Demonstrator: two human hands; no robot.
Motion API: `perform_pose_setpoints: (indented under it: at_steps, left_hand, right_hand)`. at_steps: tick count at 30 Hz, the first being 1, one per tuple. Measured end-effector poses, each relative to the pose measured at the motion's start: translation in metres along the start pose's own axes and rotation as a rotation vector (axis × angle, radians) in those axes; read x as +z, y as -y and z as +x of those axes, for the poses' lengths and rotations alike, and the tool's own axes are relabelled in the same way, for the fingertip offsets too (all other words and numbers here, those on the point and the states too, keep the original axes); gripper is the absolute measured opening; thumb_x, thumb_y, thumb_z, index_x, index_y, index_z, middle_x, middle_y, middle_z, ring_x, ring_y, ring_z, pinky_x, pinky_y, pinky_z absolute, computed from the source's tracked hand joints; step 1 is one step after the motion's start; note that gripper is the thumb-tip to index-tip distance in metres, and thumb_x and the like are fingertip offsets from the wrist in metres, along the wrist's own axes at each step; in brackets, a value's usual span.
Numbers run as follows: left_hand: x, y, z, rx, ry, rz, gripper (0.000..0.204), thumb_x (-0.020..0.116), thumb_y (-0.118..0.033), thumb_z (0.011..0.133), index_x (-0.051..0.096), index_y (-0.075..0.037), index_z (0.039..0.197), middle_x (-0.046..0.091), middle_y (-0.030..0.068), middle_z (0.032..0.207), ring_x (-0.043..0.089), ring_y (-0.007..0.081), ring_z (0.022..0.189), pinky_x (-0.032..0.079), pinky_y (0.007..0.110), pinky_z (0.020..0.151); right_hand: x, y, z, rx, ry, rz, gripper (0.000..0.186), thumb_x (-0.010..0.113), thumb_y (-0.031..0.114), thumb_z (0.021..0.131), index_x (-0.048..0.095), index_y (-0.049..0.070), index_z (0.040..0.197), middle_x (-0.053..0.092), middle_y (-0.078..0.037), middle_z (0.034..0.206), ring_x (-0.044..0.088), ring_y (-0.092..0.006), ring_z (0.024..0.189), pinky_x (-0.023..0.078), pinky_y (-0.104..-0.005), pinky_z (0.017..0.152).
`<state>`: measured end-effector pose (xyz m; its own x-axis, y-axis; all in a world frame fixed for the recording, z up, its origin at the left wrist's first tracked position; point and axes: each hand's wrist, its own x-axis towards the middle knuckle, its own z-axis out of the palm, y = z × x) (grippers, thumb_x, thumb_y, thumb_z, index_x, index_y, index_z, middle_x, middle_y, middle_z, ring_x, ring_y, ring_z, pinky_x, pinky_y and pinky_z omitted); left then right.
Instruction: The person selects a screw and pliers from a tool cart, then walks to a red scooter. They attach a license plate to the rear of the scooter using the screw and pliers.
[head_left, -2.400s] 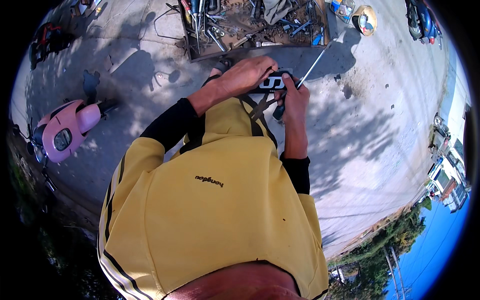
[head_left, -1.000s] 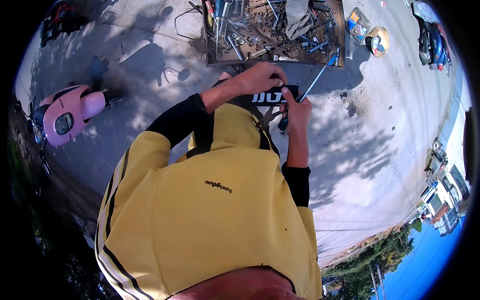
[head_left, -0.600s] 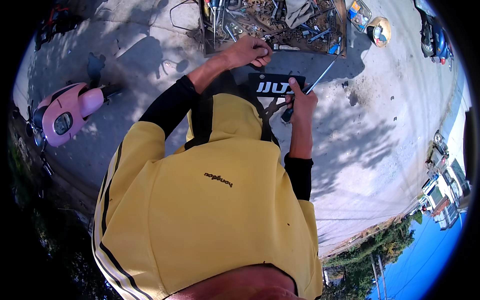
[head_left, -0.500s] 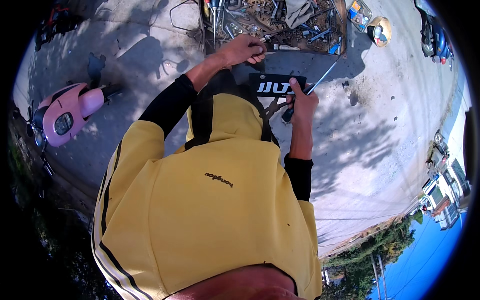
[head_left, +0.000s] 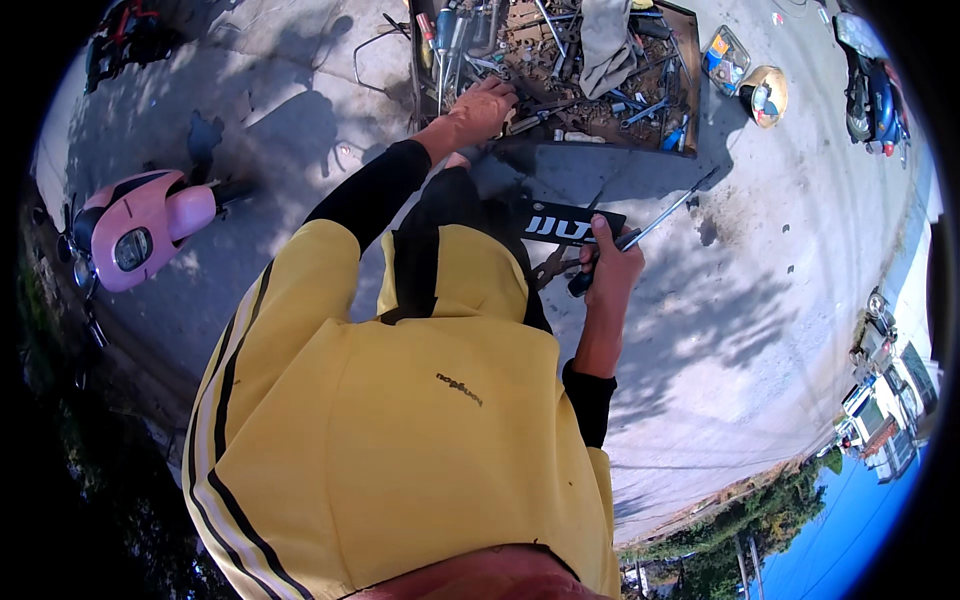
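My left hand (head_left: 482, 108) reaches over the near left edge of a tool tray (head_left: 640, 152). Its fingers look stretched and slightly apart, with the tips among the tools, and I see nothing held in them. My right hand (head_left: 613, 268) is closed around a long screwdriver (head_left: 665, 213), its dark handle in the palm and its shaft slanting up to the right. The thumb of that hand also presses a black plate (head_left: 545, 222) with white lettering. Beside the plate and fingers shows a brownish, plier-like metal tool (head_left: 550, 267), partly hidden; I cannot tell whether it is gripped.
Wrenches, small metal parts and a grey cloth (head_left: 606, 50) fill the tray. To its right are a clear container (head_left: 726, 60) and a round tub (head_left: 768, 97). A pink scooter (head_left: 135, 230) stands at left, a blue one (head_left: 880, 100) at far right.
My left hand has opened from a pinch near the tray's front edge and reached over the tools. The right hand, with screwdriver and plate, sits lower in view as the view shifted.
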<state>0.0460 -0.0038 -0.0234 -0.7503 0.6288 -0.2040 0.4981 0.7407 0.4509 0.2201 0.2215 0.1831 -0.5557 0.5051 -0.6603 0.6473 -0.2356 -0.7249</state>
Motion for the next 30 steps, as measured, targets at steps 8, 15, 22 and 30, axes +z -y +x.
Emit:
perform_pose_setpoints:
  at_steps: [8, 15, 22, 30]
  left_hand:
    - [0.029, -0.015, 0.028, -0.004, 0.025, 0.135, 0.055, 0.054, -0.014, 0.09, 0.049, -0.011, 0.145, 0.044, 0.0083, 0.154, 0.034, 0.0293, 0.147, 0.023, 0.047, 0.122]
    - [0.034, -0.016, 0.01, 0.041, 0.036, 0.12, 0.047, 0.054, -0.013, 0.088, 0.059, -0.009, 0.134, 0.047, 0.0073, 0.151, 0.037, 0.0263, 0.144, 0.023, 0.046, 0.123]
    - [0.023, -0.021, 0.013, 0.026, 0.066, 0.048, 0.042, 0.056, -0.012, 0.086, 0.063, -0.007, 0.127, 0.049, 0.0094, 0.146, 0.04, 0.0284, 0.142, 0.027, 0.045, 0.12]
    - [0.019, -0.013, 0.055, 0.036, -0.004, 0.104, 0.054, 0.059, -0.015, 0.086, 0.053, -0.007, 0.138, 0.048, 0.0115, 0.147, 0.044, 0.0318, 0.136, 0.035, 0.045, 0.114]
  right_hand:
    - [-0.008, 0.001, -0.008, 0.015, -0.055, 0.004, 0.025, 0.08, 0.017, 0.086, 0.061, 0.002, 0.089, 0.06, -0.003, 0.065, 0.053, -0.0104, 0.047, 0.036, -0.0227, 0.041]
    - [-0.008, -0.005, -0.007, 0.018, -0.074, 0.061, 0.025, 0.08, 0.015, 0.086, 0.06, 0.001, 0.091, 0.06, -0.003, 0.063, 0.053, -0.0104, 0.046, 0.037, -0.0224, 0.042]
    - [-0.007, -0.011, -0.011, 0.012, -0.091, 0.068, 0.024, 0.08, 0.015, 0.086, 0.062, 0.001, 0.092, 0.059, -0.003, 0.063, 0.053, -0.0102, 0.046, 0.037, -0.0222, 0.041]
    - [-0.019, -0.026, -0.022, 0.024, -0.151, 0.123, 0.024, 0.081, 0.016, 0.086, 0.063, 0.001, 0.091, 0.059, -0.003, 0.063, 0.053, -0.0105, 0.046, 0.036, -0.0219, 0.041]
